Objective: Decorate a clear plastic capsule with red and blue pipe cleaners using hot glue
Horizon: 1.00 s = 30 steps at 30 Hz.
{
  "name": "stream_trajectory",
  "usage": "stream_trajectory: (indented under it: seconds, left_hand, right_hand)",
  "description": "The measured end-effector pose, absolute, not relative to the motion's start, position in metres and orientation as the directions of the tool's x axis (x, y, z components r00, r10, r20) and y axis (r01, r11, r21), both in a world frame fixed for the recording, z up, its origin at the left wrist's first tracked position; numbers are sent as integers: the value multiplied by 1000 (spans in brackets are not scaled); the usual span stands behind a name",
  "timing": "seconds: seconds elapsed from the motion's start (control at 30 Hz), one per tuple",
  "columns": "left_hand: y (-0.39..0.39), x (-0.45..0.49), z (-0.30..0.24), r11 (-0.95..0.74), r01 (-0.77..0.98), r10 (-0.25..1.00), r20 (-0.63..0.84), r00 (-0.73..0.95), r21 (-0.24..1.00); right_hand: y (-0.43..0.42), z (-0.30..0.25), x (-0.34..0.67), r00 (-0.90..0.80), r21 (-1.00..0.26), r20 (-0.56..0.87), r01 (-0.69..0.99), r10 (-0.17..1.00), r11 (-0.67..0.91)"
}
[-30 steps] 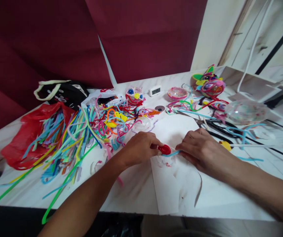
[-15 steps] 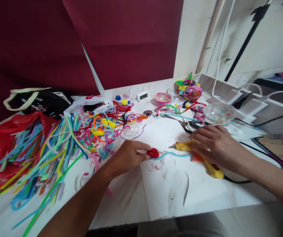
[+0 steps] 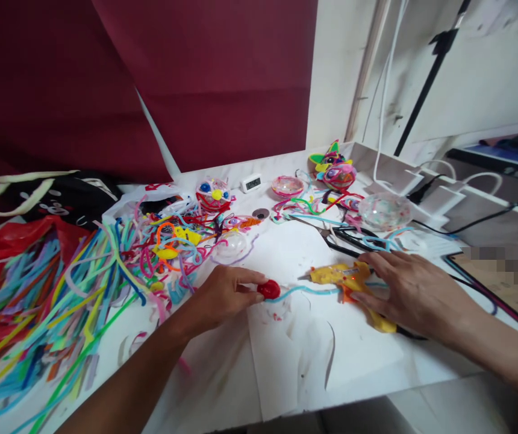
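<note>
My left hand [image 3: 227, 295] pinches a small round red disc [image 3: 268, 289] between thumb and fingers over the white paper. From beside the disc a light blue pipe cleaner [image 3: 315, 290] runs right, passing behind the glue gun. That yellow glue gun [image 3: 338, 275], with an orange trigger, lies on the paper, nozzle pointing left. My right hand [image 3: 415, 292] is at its handle, thumb and fingers apart on either side; whether they press on it is hard to tell. A clear plastic piece with red specks [image 3: 279, 307] lies below the disc.
Many coloured pipe cleaners [image 3: 82, 289] spread over the left side. Decorated clear balls [image 3: 214, 194], a small white clock [image 3: 251, 183], a pink-rimmed bowl [image 3: 287, 187] and a clear bowl [image 3: 384, 211] stand behind. Black-handled scissors [image 3: 344, 241] lie beyond the glue gun. White plugs and cables [image 3: 439, 199] line the right.
The view has shifted a little to the right. My right hand has slid slightly right along the glue gun, which lies still. My left hand keeps the red disc.
</note>
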<state>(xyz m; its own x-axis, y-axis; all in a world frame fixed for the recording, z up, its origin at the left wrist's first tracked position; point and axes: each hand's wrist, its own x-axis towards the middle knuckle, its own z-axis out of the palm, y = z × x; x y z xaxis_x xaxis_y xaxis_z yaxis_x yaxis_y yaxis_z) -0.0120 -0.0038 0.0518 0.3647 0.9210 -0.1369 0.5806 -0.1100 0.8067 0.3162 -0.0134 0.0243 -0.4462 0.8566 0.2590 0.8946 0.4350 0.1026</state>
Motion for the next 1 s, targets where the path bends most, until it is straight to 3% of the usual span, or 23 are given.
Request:
stream_trajectory:
  seconds: [0.17,0.33,0.5,0.63,0.8,0.9,1.0]
  left_hand:
    - [-5,-10,56,-104,590,915,-155,372,800]
    - [-4,-10,56,-112,579,916,-142,375,807]
    - [0,-11,54,-116,552,902,-145,406,826]
    - [0,-12,54,-105,550,897,-160,412,828]
    - [0,-12,54,-112,552,903,-147,403,826]
    - [1,-12,54,-122,555,901,-143,409,823]
    - [2,-11,53,-128,557,899,-141,415,820]
  right_hand:
    - [-25,16,303,-344,45,170,939,924,341]
    - [-21,13,314,-307,-45,242,944,920,327]
    - [-2,14,332,-149,23,308,988,939,150]
    - [8,18,333,-66,99,259,994,964,42]
    - [-13,15,323,-297,163,422,954,857,251]
    - [-37,7,312,-405,61,434,904,804,423]
    - [-56,-2,298,-429,8,451,879,783,477]
